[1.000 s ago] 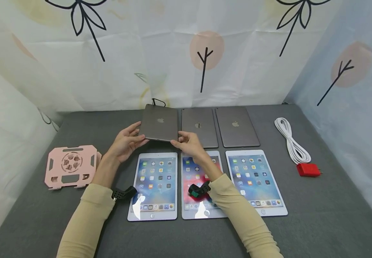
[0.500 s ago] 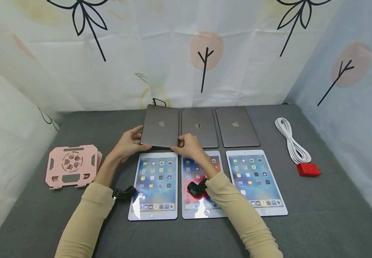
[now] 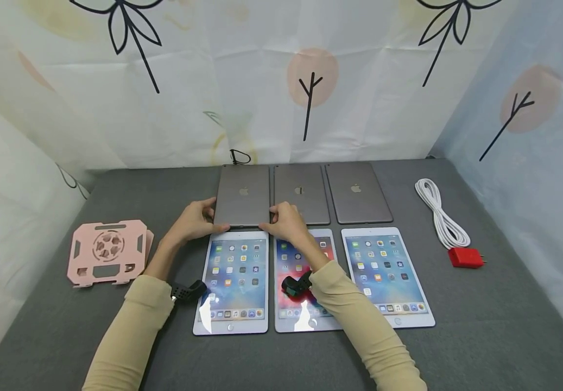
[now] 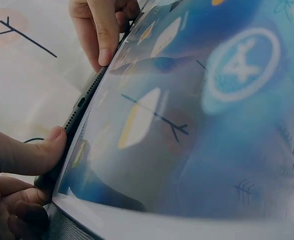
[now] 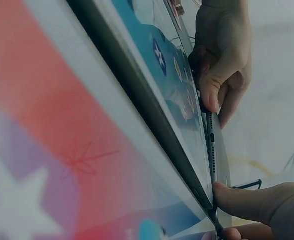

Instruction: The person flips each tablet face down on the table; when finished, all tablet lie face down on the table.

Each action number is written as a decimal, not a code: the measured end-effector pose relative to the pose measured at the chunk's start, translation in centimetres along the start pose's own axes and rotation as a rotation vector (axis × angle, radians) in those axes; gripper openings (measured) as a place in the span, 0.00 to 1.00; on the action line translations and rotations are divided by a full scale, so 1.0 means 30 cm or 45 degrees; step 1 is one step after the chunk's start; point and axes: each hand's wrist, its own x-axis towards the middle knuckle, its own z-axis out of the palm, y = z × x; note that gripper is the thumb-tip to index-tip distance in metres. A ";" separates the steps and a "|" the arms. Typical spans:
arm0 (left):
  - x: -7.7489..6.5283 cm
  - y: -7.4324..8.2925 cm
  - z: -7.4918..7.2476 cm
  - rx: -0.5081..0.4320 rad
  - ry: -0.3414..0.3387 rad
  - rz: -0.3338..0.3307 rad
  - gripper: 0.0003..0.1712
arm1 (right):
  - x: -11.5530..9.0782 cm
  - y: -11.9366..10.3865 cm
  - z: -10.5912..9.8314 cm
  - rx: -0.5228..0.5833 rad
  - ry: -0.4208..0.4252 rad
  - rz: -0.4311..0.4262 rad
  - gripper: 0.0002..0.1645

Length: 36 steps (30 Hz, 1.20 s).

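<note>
In the head view, a dark grey tablet (image 3: pixel 242 202) lies face down at the back of the table, leftmost of three in a row. My left hand (image 3: pixel 194 220) pinches its near left corner. The near right corner is between the thumb and fingers of my right hand (image 3: pixel 288 221). Both wrist views show the thumbs against the edge with the charging port and speaker holes. Just in front lies a white tablet (image 3: pixel 232 279) with its lit screen up. Beside it, a second white tablet (image 3: pixel 305 320) is partly hidden under my right forearm.
Two more grey tablets, one in the middle (image 3: pixel 303 182) and one at right (image 3: pixel 358 198), lie face down. A third white tablet (image 3: pixel 384 271) lies front right. Pink panels (image 3: pixel 107 252) are stacked left. At right lie a coiled white cable (image 3: pixel 440 212) and red charger (image 3: pixel 466 257).
The left grey tablet, which was raised and tilted, has come down flat onto the table. Both hands moved down and slightly nearer with it, keeping hold of its near corners.
</note>
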 end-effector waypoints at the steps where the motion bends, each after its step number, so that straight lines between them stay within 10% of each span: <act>1: 0.002 0.001 -0.001 0.031 0.005 0.006 0.56 | 0.001 0.000 0.001 -0.002 0.002 0.003 0.33; 25: 0.015 -0.009 -0.016 0.136 -0.066 0.111 0.50 | 0.004 0.001 0.018 -0.061 0.054 -0.030 0.33; 36: 0.004 -0.014 -0.015 0.123 -0.052 0.136 0.49 | -0.039 0.026 -0.033 0.026 -0.190 -0.180 0.34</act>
